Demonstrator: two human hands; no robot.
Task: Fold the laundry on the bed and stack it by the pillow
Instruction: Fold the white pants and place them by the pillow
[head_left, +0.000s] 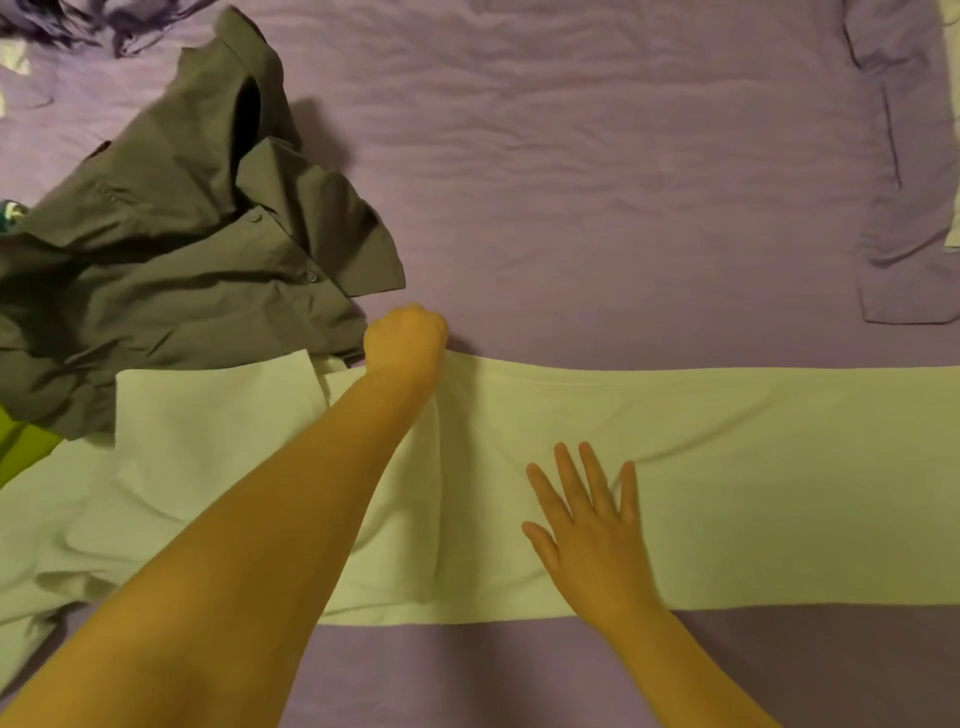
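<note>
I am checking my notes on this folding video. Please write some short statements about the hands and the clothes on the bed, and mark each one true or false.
1. The right hand lies flat with spread fingers on the white garment. True.
2. The left hand is open and flat. False: it is closed in a fist at the garment's far edge.
3. The grey shirt is neatly folded. False: it lies crumpled, to the left.
4. The bed sheet is purple. True.
5. The grey shirt has buttons. True.
</note>
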